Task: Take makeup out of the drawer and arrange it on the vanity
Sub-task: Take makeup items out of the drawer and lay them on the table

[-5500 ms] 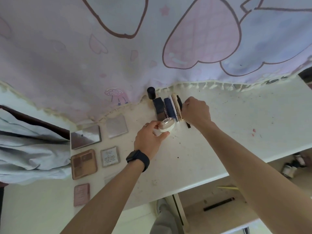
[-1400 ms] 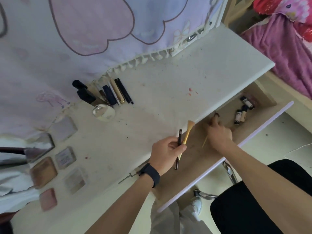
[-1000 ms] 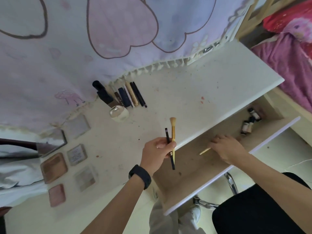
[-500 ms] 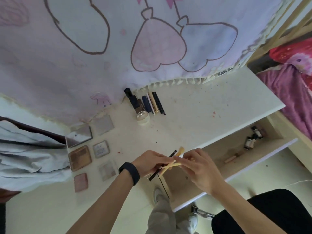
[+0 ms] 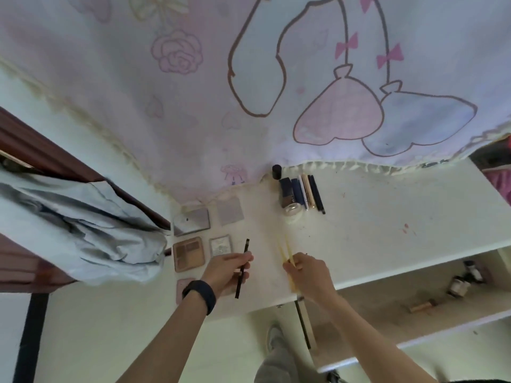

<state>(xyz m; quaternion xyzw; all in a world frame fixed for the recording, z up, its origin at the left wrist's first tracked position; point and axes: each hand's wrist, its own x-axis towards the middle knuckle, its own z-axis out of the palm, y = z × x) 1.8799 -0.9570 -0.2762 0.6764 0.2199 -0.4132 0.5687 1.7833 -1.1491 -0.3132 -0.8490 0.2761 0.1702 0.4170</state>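
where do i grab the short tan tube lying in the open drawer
Pinch the tan tube across its middle, coming straight down from above. It lies flat on the floor of the drawer with its long axis running roughly left to right, so both long sides are open to the fingers. Nothing lies against it; the small bottles sit apart, further back and to the right.

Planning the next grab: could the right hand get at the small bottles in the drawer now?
Probably not yet. The drawer stands open with nothing over the small bottles, but the right hand is full, gripping pale yellow brush handles.
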